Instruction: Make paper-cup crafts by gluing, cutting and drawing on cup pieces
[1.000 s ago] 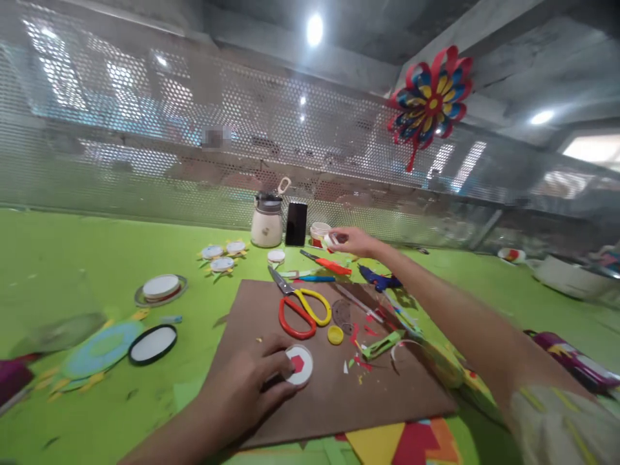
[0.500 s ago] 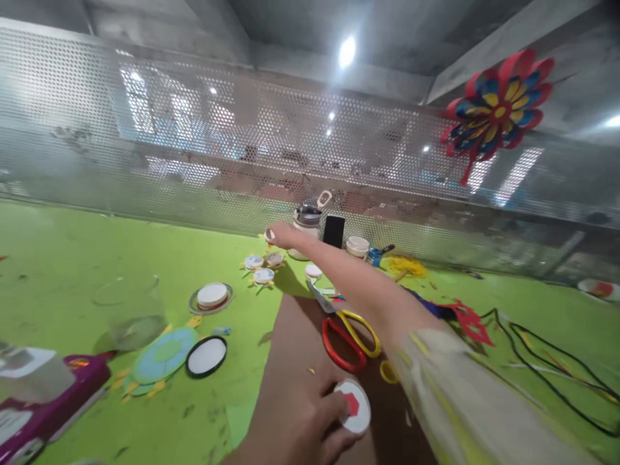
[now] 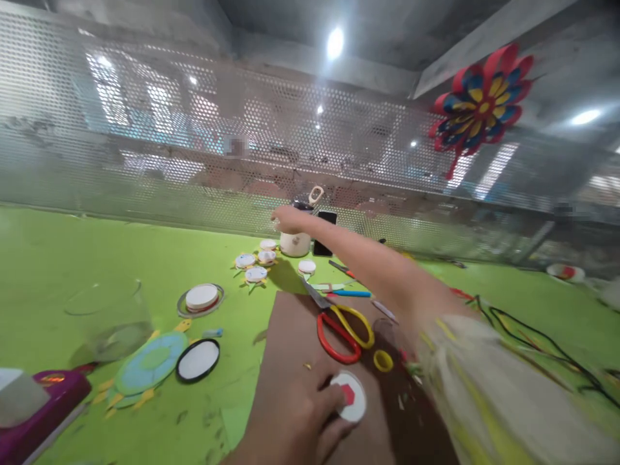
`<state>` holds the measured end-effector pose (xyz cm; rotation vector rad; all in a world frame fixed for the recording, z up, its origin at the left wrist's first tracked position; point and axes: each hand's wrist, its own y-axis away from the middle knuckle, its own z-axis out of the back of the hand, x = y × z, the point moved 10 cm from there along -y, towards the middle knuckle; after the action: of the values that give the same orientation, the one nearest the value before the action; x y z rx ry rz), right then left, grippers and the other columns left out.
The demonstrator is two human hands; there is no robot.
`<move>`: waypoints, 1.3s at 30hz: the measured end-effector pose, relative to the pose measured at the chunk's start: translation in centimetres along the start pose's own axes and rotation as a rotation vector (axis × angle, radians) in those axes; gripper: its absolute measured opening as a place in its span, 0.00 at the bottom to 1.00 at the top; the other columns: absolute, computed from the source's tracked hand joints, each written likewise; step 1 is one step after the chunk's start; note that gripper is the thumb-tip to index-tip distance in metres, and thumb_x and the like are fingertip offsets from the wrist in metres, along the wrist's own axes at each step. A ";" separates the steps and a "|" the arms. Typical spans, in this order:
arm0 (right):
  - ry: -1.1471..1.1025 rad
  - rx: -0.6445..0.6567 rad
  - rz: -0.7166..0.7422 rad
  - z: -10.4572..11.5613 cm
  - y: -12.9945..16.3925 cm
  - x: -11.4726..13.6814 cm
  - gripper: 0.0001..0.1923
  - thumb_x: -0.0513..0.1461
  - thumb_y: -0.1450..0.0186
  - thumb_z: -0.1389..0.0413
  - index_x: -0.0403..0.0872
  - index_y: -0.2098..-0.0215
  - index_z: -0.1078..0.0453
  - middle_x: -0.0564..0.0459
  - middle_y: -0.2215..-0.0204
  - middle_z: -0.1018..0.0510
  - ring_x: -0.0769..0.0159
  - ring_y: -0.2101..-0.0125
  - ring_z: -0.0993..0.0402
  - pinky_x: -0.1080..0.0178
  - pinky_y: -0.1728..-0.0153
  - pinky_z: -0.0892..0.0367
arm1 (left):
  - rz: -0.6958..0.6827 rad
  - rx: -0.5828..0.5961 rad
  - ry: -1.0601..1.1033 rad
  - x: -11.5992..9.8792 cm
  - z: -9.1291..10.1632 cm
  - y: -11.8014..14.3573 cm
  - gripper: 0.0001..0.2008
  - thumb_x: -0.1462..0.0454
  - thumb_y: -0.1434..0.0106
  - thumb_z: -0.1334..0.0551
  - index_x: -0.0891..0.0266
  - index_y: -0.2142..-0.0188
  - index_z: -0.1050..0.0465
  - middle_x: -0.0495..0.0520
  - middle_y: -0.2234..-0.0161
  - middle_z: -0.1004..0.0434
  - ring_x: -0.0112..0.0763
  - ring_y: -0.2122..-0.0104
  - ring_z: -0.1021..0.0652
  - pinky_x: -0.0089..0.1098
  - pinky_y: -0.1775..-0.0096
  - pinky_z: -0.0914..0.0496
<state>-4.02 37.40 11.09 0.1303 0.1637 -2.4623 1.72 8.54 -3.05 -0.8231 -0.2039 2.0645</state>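
Over the brown sheet, my left hand [image 3: 307, 410] grips a round white disc [image 3: 356, 397] with a red paper piece on its face, thumb pressed near the red. My right hand [image 3: 289, 219] reaches to the back, fingers slightly apart with nothing seen in them, in front of a white kettle [image 3: 295, 244]. Below it stand several small white-topped turtle figures with yellow legs, among them one at the rear [image 3: 268, 245] and one at the front [image 3: 256, 276]. Scissors [image 3: 339, 345] with red and yellow handles lie just beyond my left hand.
A larger paper turtle [image 3: 152, 361], a black-rimmed disc [image 3: 198, 360] and a clear container [image 3: 109, 329] sit on the left, near a purple tool [image 3: 53, 403]. A phone [image 3: 325, 236] leans by the kettle. Yellow tape [image 3: 382, 360] and a black cord [image 3: 523, 329] lie right.
My right hand has let go of a small white-topped figure, which now stands behind the others, and has risen slightly. My left hand keeps the disc. The view has shifted a little.
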 end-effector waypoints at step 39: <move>-0.247 0.001 -0.560 -9.7 37.4 -11.4 0.12 0.44 0.29 0.43 0.45 0.52 0.27 0.48 0.53 0.22 0.61 0.57 0.23 0.53 0.55 0.25 | -0.085 -0.036 -0.190 0.1 2.0 -1.1 0.13 0.52 0.31 0.41 0.53 0.59 0.20 0.54 0.50 0.18 0.34 0.59 0.16 0.27 0.59 0.25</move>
<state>28.75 16.85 -0.14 -0.2543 0.0997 -3.0054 1.14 9.59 -1.07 -0.6276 -0.3749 2.0630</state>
